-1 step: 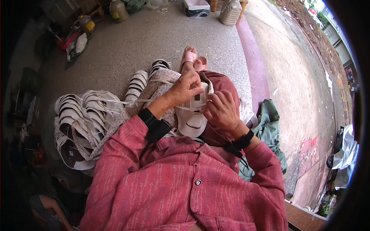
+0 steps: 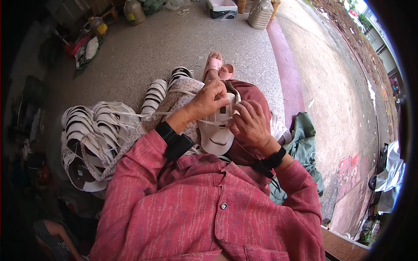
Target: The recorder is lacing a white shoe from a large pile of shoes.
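White shoe point(image 2: 211, 135): on lap point(image 2: 256, 93), rounded edge toward shirt point(image 2: 187, 213)
Left hand point(image 2: 209, 100): curled over shoe; grip unclear, cannot tell
Right hand point(image 2: 251, 123): curled near side edge; likewise
Speckled floor point(image 2: 130, 56): open beyond sandals point(image 2: 214, 64)

White shoe point(image 2: 219, 138) partly hidden by left hand point(image 2: 210, 100) and right hand point(image 2: 251, 124), red shirt point(image 2: 200, 209) cut off below

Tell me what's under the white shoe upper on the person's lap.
Maroon trousers show past the right edge of the shoe upper, and flowered cloth past its left. What lies directly beneath is covered by it and cannot be seen.
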The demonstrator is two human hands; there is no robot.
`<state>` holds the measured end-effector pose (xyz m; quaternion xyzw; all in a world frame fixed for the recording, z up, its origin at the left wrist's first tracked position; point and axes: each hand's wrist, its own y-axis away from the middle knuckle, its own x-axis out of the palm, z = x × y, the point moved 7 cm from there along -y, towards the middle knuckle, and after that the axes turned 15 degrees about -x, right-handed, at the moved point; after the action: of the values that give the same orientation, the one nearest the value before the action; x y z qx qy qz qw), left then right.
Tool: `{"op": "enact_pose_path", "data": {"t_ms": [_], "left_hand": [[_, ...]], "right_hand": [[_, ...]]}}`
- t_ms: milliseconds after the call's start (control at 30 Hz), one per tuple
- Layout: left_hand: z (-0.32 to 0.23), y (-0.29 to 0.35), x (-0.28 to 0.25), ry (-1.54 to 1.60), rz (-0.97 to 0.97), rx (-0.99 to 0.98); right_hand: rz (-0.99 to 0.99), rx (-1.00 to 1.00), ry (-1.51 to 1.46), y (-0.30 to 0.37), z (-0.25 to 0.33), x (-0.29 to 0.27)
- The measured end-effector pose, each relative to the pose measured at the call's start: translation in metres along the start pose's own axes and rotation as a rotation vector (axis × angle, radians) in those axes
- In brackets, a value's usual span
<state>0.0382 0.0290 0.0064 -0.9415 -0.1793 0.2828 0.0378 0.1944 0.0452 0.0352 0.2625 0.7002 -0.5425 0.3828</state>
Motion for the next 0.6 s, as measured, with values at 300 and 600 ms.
{"op": "enact_pose_path", "data": {"t_ms": [300,600], "left_hand": [[0.034,-0.005,0.001,0.821,0.260,-0.488],[0.001,0.025,-0.046,0.349,-0.236,-0.246]], "right_hand": [[0.002,0.030,-0.221,-0.004,-0.003,0.001],[-0.063,0.240,-0.195,-0.016,-0.021,0.022]]}}
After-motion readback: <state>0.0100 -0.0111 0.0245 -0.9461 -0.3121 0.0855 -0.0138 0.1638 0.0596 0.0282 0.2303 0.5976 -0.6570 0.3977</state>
